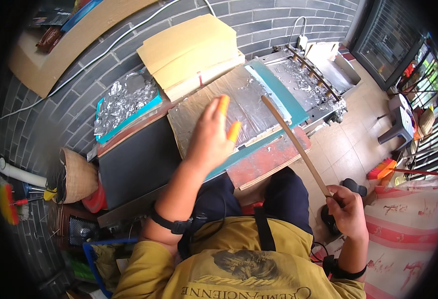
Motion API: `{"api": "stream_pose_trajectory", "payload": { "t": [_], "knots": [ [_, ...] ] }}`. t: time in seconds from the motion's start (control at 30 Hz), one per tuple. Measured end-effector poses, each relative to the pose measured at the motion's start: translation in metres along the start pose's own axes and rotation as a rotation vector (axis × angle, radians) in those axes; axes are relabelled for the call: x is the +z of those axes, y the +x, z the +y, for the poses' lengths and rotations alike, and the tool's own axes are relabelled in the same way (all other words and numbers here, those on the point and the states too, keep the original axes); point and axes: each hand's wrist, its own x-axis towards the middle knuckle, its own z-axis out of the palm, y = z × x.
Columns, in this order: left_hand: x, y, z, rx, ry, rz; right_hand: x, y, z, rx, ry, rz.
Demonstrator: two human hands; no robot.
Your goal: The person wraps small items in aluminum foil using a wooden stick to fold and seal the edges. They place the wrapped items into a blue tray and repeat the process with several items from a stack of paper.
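My left hand [213, 136], with orange finger covers on two digits, is over a stack of thin brownish-grey sheets [245, 88]; whether it touches them is unclear. My right hand [344, 205] grips the lower end of a long, thin wooden strip [297, 144], whose far end lies over the right part of the stack. Beneath the stack is a green ribbed mat [288, 93] on a worn reddish board [267, 159]. A smooth black panel [140, 160] lies left of the stack.
A turquoise tray [129, 134] of crumpled silvery foil stands at the back left, near a stack of yellow paper [192, 48]. Foil scraps cover a metal frame [304, 74] at the back right. A woven basket [78, 175] stands left; a grey stool [398, 125] is on the floor right.
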Motion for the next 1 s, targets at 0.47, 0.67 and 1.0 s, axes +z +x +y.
{"api": "stream_pose_trajectory", "payload": {
  "t": [0.47, 0.67, 1.0],
  "knots": [
    [0.036, -0.005, 0.028, 0.162, 0.153, -0.277, -0.057, -0.045, 0.015, 0.121, 0.237, -0.105],
    [0.036, -0.005, 0.030, 0.141, 0.159, -0.278, -0.060, -0.047, 0.022, 0.143, 0.251, -0.117],
    [0.037, 0.007, 0.039, 0.204, 0.038, -0.283, -0.058, -0.026, 0.000, 0.172, 0.225, -0.178]
  ]
}}
